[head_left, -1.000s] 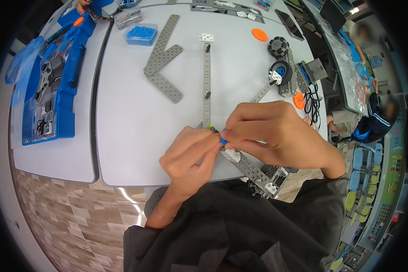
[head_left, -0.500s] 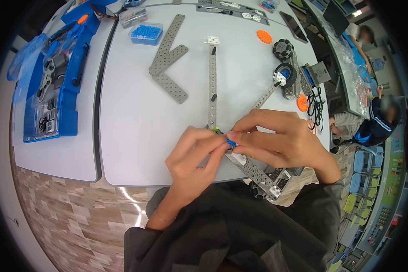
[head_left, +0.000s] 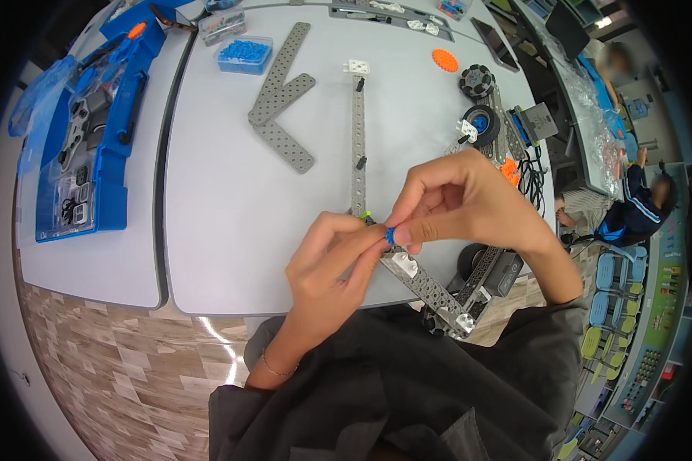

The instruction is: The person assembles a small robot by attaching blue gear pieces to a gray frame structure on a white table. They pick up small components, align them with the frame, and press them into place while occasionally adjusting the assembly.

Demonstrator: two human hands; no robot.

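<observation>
A small blue toothed piece point(head_left: 390, 235), perhaps a gear, sits between the fingertips of both my hands. My left hand point(head_left: 323, 265) pinches at its left side. From the right, my right hand point(head_left: 469, 203) grips it between thumb and fingers, covering part of it. Below and behind the hands lies a build of grey perforated beams point(head_left: 430, 290) with white brackets, reaching over the table's near edge. A long grey beam point(head_left: 358, 131) with black pins and a white bracket point(head_left: 357, 67) at its far end runs away from me. A lime-green bit point(head_left: 366, 215) shows beside my left fingers.
Grey perforated plates point(head_left: 284, 100) lie left of the long beam, near a tub of blue pins point(head_left: 244, 55). Wheels point(head_left: 480, 125), an orange gear point(head_left: 444, 61) and black cables point(head_left: 532, 180) are at right. A blue case point(head_left: 115, 192) stands left. People sit far right.
My right hand has shifted its grip, its fingers now more curled and raised at the knuckles. The blue piece stays almost in place, and my left hand hardly moves.
</observation>
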